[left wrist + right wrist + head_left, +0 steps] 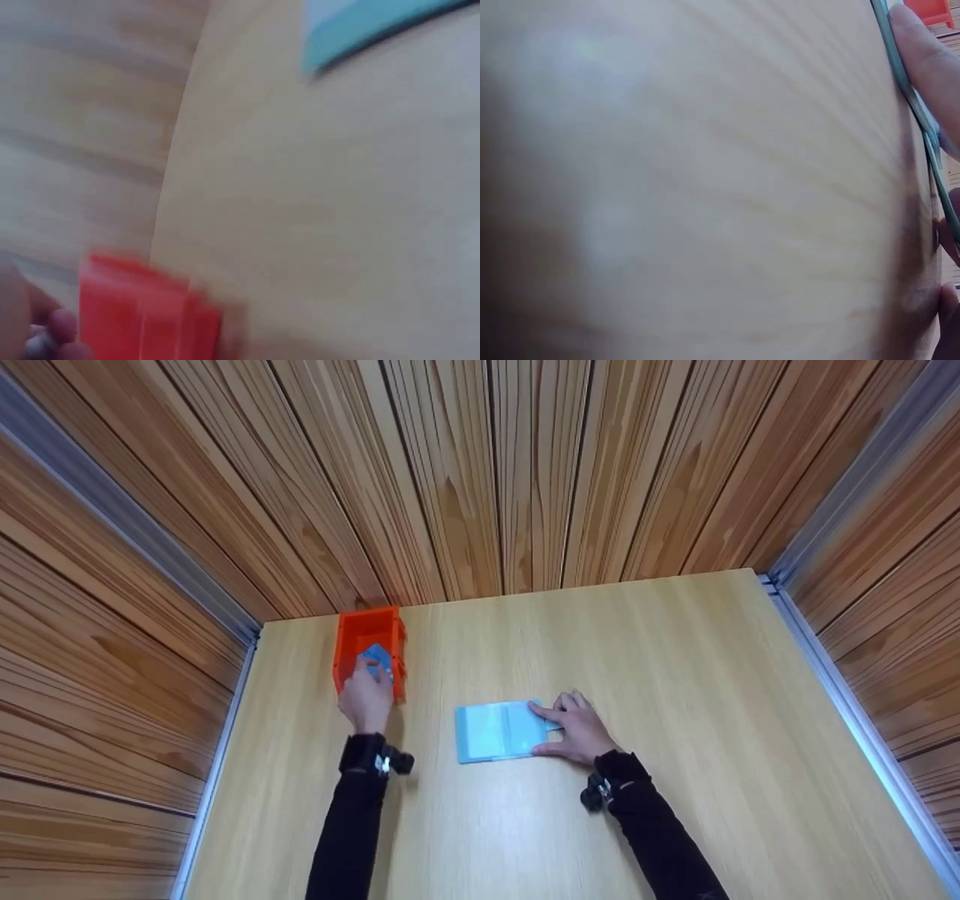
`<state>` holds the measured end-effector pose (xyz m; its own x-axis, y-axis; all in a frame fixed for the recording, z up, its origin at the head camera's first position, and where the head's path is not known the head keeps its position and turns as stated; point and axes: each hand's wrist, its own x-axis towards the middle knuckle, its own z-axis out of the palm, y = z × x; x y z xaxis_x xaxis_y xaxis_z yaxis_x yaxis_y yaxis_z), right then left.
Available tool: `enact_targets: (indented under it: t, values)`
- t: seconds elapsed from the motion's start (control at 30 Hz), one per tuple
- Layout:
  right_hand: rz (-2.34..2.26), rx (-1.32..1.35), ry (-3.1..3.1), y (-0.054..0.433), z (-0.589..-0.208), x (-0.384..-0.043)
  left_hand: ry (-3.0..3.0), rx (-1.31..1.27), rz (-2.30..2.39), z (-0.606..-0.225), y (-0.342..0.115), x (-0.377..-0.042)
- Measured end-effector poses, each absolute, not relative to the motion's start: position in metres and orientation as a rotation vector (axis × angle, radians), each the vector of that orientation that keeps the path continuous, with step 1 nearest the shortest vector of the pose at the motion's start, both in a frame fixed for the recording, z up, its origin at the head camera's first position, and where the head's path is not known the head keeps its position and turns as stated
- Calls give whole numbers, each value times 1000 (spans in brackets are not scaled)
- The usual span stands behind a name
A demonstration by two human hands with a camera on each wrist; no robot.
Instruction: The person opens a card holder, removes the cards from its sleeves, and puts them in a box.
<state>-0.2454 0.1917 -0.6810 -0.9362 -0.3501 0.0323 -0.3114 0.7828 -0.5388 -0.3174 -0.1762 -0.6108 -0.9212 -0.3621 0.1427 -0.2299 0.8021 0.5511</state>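
My left hand [366, 701] reaches over the front of an orange bin [403, 652]. Inside it, the thumb and forefinger overlap a small blue flat piece [375, 651]; I cannot tell whether they pinch it. In the left wrist view, curled fingertips [64, 326] show beside the red-orange bin wall, blurred. A light-blue folding card holder [486, 731] with clear pockets lies spread flat on the table. Thumb and forefinger of my right hand [581, 731] rest spread on its right end, either side of a short tab. The right wrist view has the thumb along the holder's edge [904, 71].
The pale wooden tabletop [637, 660] extends around both hands. Wood-plank walls [480, 472] rise behind it and at both sides, with metal rails [862, 727] along the side edges. The orange bin stands at the back left corner, near the wall.
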Motion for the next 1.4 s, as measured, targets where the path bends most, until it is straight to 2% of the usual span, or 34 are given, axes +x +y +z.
enact_targets:
  t: [0.13,0.3,0.5,0.97,1.2,1.4]
  values:
    - [-884,-547,2894,190,-677,-246,-2697,236,-810,-613,-150,-285]
    - [-874,-543,2887,189,-676,-246,-2959,-21,-944,-622,-118,-248]
    - [-882,-557,2904,190,-678,-246,-3124,-348,-816,-639,-88,-229]
    - [-912,-581,2921,191,-680,-246,-3153,-376,-815,-648,-84,-222]
    - [-1054,-502,2958,180,-678,-245,-3181,-355,-843,-645,-84,-225]
    - [-1057,-616,3034,163,-669,-241,-3096,-378,-849,-635,-81,-227]
